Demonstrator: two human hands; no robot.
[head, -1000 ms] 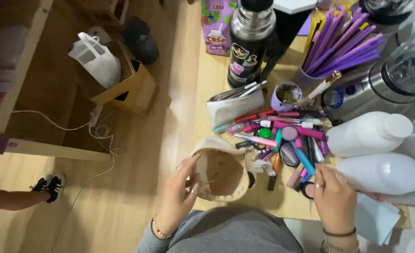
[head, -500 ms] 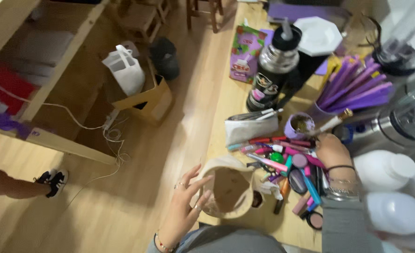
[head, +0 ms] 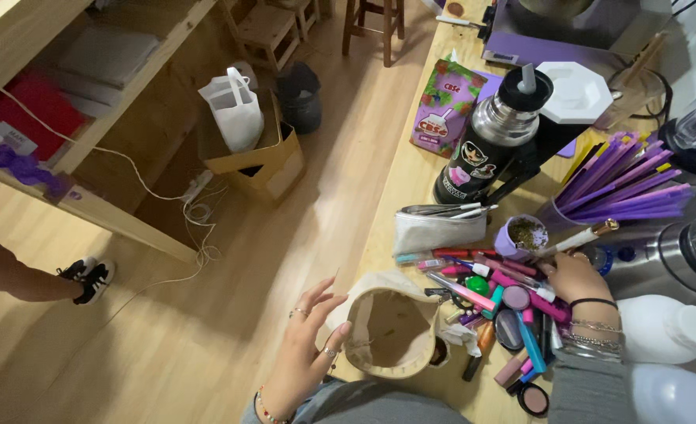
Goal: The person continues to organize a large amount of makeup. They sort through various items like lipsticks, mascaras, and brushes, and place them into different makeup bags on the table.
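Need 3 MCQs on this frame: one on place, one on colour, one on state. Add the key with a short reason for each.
1. Where is the beige fabric pouch?
A. at the table's near edge, by the left hand
B. on the floor by the cardboard box
C. behind the black flask

2. What colour is the bundle of straws?
A. green
B. purple
C. white

3. What state is the beige fabric pouch in?
A. zipped shut
B. folded flat
C. open, mouth up

Key:
1 A: the left hand touches its rim at the edge of the wooden table.
2 B: the whole bundle is purple.
3 C: its inside shows from above, while the right hand rests on the pile of cosmetics.
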